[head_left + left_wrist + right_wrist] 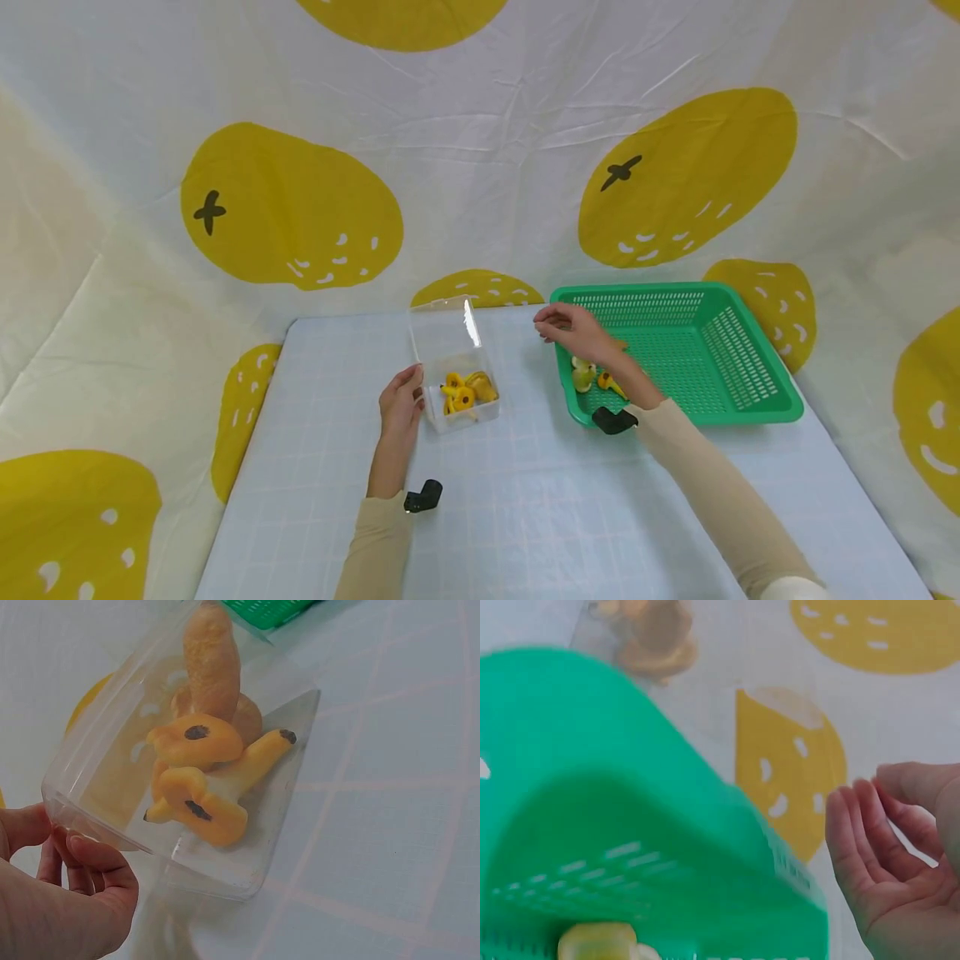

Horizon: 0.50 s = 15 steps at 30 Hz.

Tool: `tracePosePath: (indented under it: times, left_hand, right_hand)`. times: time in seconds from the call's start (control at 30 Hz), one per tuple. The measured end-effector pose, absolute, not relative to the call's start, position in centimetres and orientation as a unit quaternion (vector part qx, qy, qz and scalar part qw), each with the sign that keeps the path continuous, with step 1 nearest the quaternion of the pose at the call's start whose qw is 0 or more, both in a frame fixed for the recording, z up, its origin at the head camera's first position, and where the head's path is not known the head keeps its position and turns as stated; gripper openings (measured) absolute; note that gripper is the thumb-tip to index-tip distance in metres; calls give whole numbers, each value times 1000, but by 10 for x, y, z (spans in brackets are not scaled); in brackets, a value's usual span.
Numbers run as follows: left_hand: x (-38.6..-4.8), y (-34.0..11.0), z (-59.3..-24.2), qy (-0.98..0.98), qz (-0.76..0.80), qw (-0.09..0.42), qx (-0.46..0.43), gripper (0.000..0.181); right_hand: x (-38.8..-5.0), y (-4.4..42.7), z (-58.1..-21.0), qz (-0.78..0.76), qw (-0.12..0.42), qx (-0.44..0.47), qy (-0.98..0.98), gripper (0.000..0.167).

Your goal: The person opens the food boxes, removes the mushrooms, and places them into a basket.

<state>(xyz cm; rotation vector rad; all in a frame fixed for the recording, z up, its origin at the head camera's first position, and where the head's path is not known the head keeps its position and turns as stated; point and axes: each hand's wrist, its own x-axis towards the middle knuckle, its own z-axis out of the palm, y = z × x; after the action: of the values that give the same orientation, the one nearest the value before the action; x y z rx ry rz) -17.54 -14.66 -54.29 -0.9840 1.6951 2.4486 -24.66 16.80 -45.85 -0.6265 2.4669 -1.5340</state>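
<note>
My left hand (401, 400) pinches the left edge of a clear plastic box (476, 413) whose hinged lid (444, 327) stands raised at the back. Inside are yellow trumpet-shaped pieces (196, 746) with dark centres and a knobbly tan piece (212, 660). My right hand (576, 329) hovers over the left rim of a green plastic basket (738, 354). Its fingers are loosely bent, with nothing visible between them in the right wrist view. Below the right forearm, a pale green piece (583, 378) and a yellow-orange piece (611, 383) lie in the basket, partly hidden.
A pale checked cloth covers the table (517, 508). Behind it hangs a white curtain (480, 117) printed with large yellow fruit shapes. The basket stands at the back right, with a gap of tabletop between it and the box.
</note>
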Motion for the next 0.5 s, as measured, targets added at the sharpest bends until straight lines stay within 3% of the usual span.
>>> tracePosePath:
  times: [0.5]
  left_hand:
    - [-175, -149, -544, 537, 783, 2, -314, 39]
  right_hand:
    - [-239, 108, -470, -495, 95, -252, 826, 18]
